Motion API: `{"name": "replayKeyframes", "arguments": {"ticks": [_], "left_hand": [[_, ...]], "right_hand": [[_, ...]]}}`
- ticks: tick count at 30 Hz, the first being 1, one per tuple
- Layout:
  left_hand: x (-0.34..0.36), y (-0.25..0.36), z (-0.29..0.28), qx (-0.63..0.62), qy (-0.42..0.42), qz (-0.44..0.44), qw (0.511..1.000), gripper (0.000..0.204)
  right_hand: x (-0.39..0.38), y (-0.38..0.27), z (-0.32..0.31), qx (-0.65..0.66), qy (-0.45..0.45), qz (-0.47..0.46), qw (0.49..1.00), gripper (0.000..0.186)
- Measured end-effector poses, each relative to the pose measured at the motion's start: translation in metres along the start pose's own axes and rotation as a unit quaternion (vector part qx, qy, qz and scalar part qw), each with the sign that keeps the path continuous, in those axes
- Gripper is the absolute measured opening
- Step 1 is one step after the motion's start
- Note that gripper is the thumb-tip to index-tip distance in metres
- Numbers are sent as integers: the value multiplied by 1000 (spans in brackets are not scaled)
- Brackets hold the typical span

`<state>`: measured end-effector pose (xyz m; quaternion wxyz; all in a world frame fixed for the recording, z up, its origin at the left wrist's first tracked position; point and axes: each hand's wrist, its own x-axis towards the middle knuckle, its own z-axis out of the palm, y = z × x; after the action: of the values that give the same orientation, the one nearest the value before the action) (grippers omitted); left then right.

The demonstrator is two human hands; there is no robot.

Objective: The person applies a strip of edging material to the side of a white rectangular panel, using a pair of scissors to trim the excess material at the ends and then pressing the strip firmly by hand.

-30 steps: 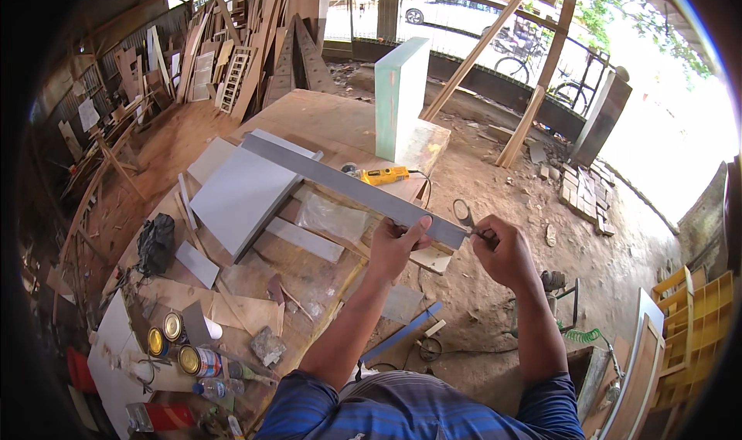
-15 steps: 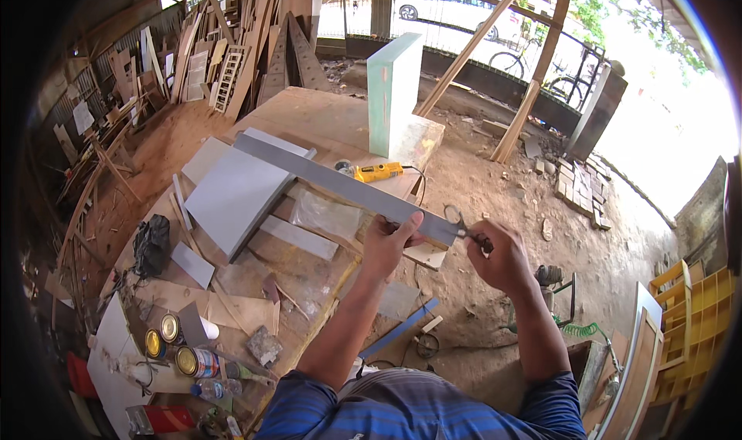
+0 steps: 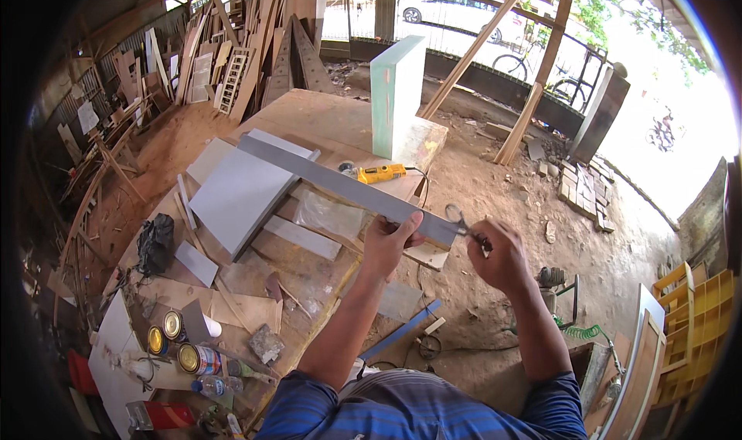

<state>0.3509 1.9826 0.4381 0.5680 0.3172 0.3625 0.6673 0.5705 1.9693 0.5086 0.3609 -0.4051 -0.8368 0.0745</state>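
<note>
A long grey board point(image 3: 340, 183) slants across in front of me, its far end over a grey panel point(image 3: 241, 195) on the workbench. My left hand point(image 3: 389, 243) grips this board close to its near end, thumb on top and fingers beneath. In my closed right hand point(image 3: 497, 248) is what looks like a pair of scissors point(image 3: 454, 214), a dark loop sticking out past the fingers. Its metal part touches or nearly touches the board's near end. The part inside my fist is mostly hidden.
A yellow angle grinder point(image 3: 382, 173) lies beyond the board, before an upright pale green panel point(image 3: 394, 100). Several paint cans point(image 3: 188, 357), a plastic bottle point(image 3: 216, 386) and a black bag point(image 3: 155, 243) crowd the workbench's point(image 3: 309, 109) left. Yellow shelving point(image 3: 699, 324) stands right.
My right hand and the scissors have shifted only slightly at the board's end. My left hand keeps its grip. A motorbike has come into view outside at the right.
</note>
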Motion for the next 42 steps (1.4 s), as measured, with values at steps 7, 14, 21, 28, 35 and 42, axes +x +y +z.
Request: {"name": "replayKeyframes", "arguments": {"ticks": [7,14,21,28,35,42], "left_hand": [[-1,3,1,1,1,3,1000,33],[2,1,0,3,13,2,1000,31],[0,2,-2,10,10,-5,1000,34],[0,5,0,12,8,-9,1000,35],[1,6,0,22,8,-8,1000,33],[2,5,-2,22,7,-7,1000,34]], "right_hand": [[1,-1,2,-9,4,7,1000,9],[0,-6,4,-8,-21,-12,1000,13],[3,3,5,5,18,-13,1000,10],[3,2,6,-8,14,-41,999,7],[6,2,3,-6,13,-6,1000,8],[5,-6,3,3,7,-35,999,10]]}}
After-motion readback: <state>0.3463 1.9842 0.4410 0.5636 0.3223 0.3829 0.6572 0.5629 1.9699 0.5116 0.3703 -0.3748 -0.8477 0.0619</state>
